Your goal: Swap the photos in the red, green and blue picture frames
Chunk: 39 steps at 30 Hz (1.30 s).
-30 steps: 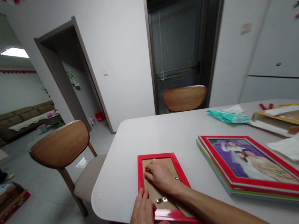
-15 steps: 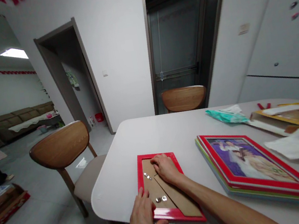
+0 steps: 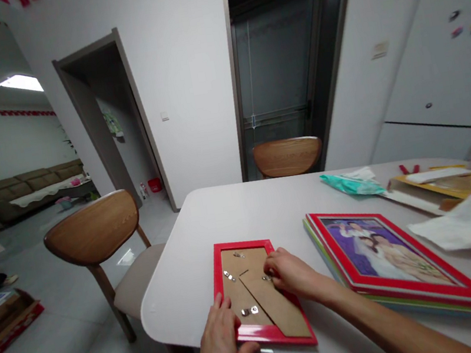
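Two bare hands work at a red picture frame [image 3: 267,334] that lies face down on the near left corner of the white table [image 3: 178,269]. The left hand [image 3: 219,341] rests over the frame's near left corner, its fingers side by side on the red rim and its thumb spread well away from them, near the bottom edge. The right hand [image 3: 290,272] comes in across the right rim, fingers curled and bunched narrow at the metal clip [image 3: 266,278] on that side; from where I stand I can't tell whether the fingertips pinch it or merely press on it. Three more clips show on the brown backing board [image 3: 255,257], at the top, left and bottom, and its stand flap [image 3: 282,315] lies flat toward the lower right. Just to the right of the working arm sits a stack of frames, the top one red around a photo [image 3: 384,251] of people against purple. Beyond it lie a teal wrapper [image 3: 350,184] and a crumpled white sheet [image 3: 470,223]. One wooden chair [image 3: 96,228] stands to the left of the table.
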Each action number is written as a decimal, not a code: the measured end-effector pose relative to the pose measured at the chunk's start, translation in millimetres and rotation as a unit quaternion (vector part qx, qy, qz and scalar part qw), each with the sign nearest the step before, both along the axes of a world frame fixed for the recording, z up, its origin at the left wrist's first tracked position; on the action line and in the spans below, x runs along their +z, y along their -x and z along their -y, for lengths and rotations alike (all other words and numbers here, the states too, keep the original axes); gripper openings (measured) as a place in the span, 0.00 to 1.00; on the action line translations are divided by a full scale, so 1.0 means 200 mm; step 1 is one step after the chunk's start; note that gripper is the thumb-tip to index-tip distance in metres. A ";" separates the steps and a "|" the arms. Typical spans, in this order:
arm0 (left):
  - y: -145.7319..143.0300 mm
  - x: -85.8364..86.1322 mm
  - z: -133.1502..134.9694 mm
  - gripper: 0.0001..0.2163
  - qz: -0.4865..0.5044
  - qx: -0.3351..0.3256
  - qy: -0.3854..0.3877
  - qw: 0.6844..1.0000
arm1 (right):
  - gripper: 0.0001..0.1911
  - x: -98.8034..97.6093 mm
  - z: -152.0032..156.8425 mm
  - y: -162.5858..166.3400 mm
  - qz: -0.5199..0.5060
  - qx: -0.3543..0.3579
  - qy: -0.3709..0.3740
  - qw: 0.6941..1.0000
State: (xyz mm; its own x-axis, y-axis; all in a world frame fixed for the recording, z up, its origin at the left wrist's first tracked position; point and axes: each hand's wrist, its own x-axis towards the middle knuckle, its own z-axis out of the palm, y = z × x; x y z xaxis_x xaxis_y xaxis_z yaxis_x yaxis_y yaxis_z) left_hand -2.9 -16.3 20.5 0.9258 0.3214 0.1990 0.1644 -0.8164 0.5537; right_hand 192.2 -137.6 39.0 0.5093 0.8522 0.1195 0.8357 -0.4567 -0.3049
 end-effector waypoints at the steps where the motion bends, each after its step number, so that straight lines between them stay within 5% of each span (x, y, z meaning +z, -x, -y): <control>1: 0.00 0.00 0.00 0.10 -0.001 0.000 -0.002 1.000 | 0.10 -0.02 -0.01 0.00 0.007 -0.008 -0.002 1.000; 20: -0.03 -0.02 0.05 0.12 0.013 0.009 0.021 1.000 | 0.21 -0.05 0.00 0.23 -0.033 -0.063 -0.059 0.996; 25: -0.05 0.02 0.05 0.22 0.057 0.034 0.120 0.991 | 0.21 0.08 0.01 0.19 -0.064 -0.089 -0.063 0.992; 28: -0.08 0.07 0.04 0.20 0.129 0.056 0.268 0.953 | 0.19 0.19 0.00 0.24 -0.071 -0.085 -0.080 0.991; 32: -0.08 0.13 -0.06 0.20 0.187 0.087 0.462 0.863 | 0.17 0.24 -0.01 0.29 -0.095 -0.029 -0.152 0.983; 35: -0.01 0.14 -0.20 0.22 0.200 0.142 0.502 0.830 | 0.19 0.17 0.01 0.24 -0.074 -0.071 -0.158 0.982; 39: 0.11 0.09 -0.40 0.20 0.204 0.208 0.501 0.815 | 0.22 0.02 0.09 0.11 -0.008 -0.181 -0.058 0.982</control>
